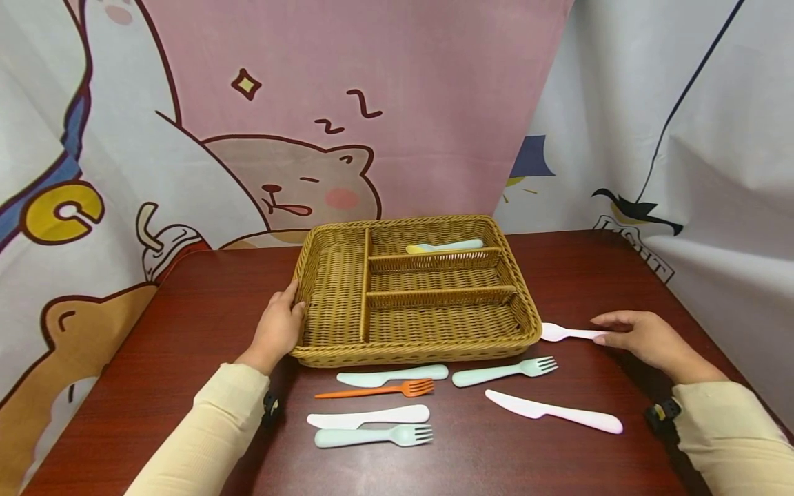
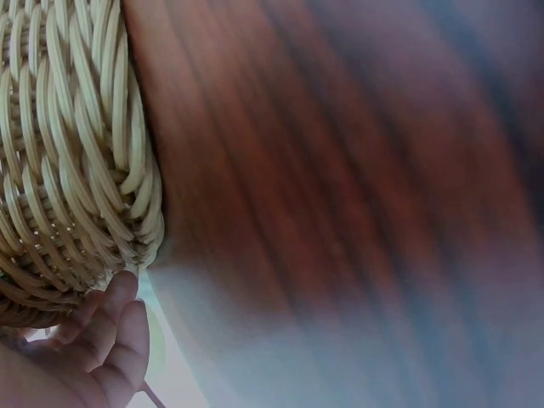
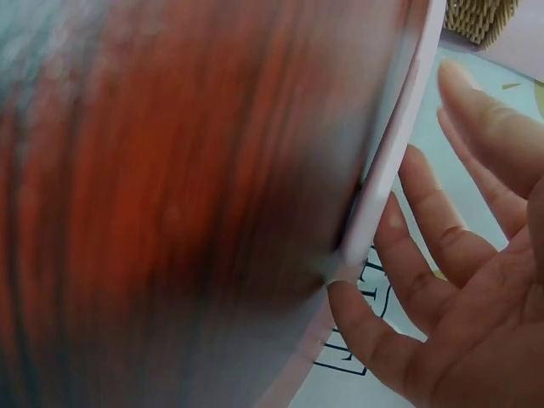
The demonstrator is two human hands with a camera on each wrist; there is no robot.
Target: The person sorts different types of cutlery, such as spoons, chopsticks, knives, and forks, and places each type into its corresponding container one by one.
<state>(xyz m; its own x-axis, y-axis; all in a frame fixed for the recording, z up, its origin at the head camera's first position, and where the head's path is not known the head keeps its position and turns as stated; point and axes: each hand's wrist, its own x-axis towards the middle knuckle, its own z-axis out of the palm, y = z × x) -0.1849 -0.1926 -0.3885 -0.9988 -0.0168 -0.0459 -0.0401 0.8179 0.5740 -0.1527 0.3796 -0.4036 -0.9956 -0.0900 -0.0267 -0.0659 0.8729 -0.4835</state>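
Observation:
My left hand (image 1: 279, 324) grips the left rim of a woven wicker basket (image 1: 406, 353) with compartments; its fingers lie against the weave in the left wrist view. At the basket's right side, my right hand (image 1: 642, 341) is at the handle end of a pale pink utensil (image 1: 561, 333). The utensil lies on the table, its head beside the basket; whether it is a spoon or fork I cannot tell. In the right wrist view, the fingers are spread around its handle (image 3: 378, 191), not closed on it. Mint and yellow cutlery (image 1: 455, 245) lies in the far right compartment.
In front of the basket lie a mint knife (image 1: 397, 375), an orange fork (image 1: 378, 390), a white knife (image 1: 372, 417), two mint forks (image 1: 372, 437) (image 1: 502, 372) and a pale pink knife (image 1: 555, 411). A printed curtain (image 1: 434, 103) hangs behind the dark red table (image 1: 205, 324).

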